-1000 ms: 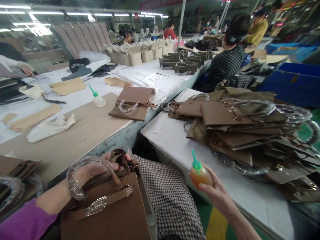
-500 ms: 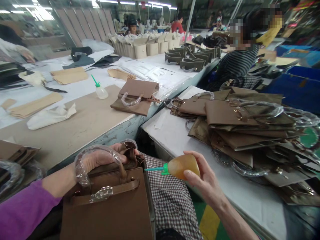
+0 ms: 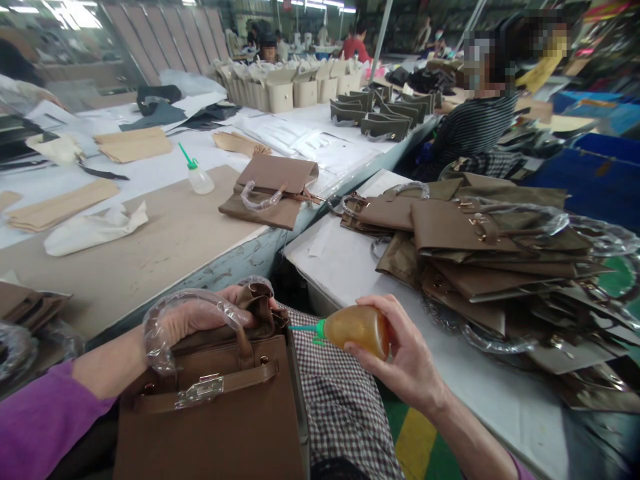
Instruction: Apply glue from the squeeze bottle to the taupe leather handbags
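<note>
A brown handbag point(image 3: 210, 433) with a metal clasp and plastic-wrapped handles rests on my lap. My left hand point(image 3: 215, 313) reaches through a wrapped handle and is closed on the bag's gathered upper side edge. Between finger and thumb, my right hand point(image 3: 395, 347) grips a squeeze bottle point(image 3: 357, 330) of amber liquid, tilted nearly level. Its thin blue-green nozzle points left, the tip at or very near the bag's top side corner; whether it touches I cannot tell.
A pile of brown handbags point(image 3: 500, 247) covers much of the right-hand table. Another brown bag point(image 3: 270, 190) and a clear green-tipped bottle point(image 3: 201, 179) stand on the left table's board, near a white cloth point(image 3: 97, 228). A person in a striped top point(image 3: 475, 130) sits beyond.
My right hand has brought the squeeze bottle slightly left and tipped it, the nozzle moving up toward the bag's corner. My left hand still holds the bag's edge.
</note>
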Tool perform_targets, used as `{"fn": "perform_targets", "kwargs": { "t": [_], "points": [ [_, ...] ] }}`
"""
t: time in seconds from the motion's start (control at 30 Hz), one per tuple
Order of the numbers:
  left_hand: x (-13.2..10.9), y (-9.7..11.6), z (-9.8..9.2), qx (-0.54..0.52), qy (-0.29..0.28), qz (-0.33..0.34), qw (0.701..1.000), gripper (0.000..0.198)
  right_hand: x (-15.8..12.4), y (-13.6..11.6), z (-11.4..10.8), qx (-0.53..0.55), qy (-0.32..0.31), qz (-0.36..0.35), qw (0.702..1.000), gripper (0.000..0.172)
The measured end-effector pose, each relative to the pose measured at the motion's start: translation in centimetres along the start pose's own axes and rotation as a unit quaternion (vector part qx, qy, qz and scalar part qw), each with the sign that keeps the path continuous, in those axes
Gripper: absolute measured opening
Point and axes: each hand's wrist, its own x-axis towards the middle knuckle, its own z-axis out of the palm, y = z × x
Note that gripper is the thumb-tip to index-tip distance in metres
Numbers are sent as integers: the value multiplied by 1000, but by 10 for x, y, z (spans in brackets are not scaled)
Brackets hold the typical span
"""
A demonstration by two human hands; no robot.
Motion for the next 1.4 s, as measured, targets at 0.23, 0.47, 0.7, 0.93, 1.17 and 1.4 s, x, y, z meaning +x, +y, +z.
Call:
{"fn": "perform_targets", "kwargs": {
  "t": [0.23, 0.47, 0.7, 0.93, 1.17, 1.4],
  "points": [
    [14, 6, -12, -31, -126, -130, 983, 28, 7, -3, 4, -29, -10, -34, 999, 47],
    [21, 5, -18, -64, -182, -195, 961, 33, 12, -6, 0, -35, -30, -62, 997, 47],
    [28, -7, -25, -75, -211, -198, 954, 38, 9, -7, -5, -19, -65, -58, 996, 47],
    [42, -38, -41, -95, -256, -195, 942, 53, 1, -4, -4, -8, -87, -39, 995, 47],
    [38, -36, -45, -91, -266, -204, 938, 50, -9, -4, -4, 1, -114, -15, 993, 48],
    [39, -39, -42, -71, -242, -201, 946, 46, -17, -5, -7, 7, -155, 14, 988, 48]
  ]
}}
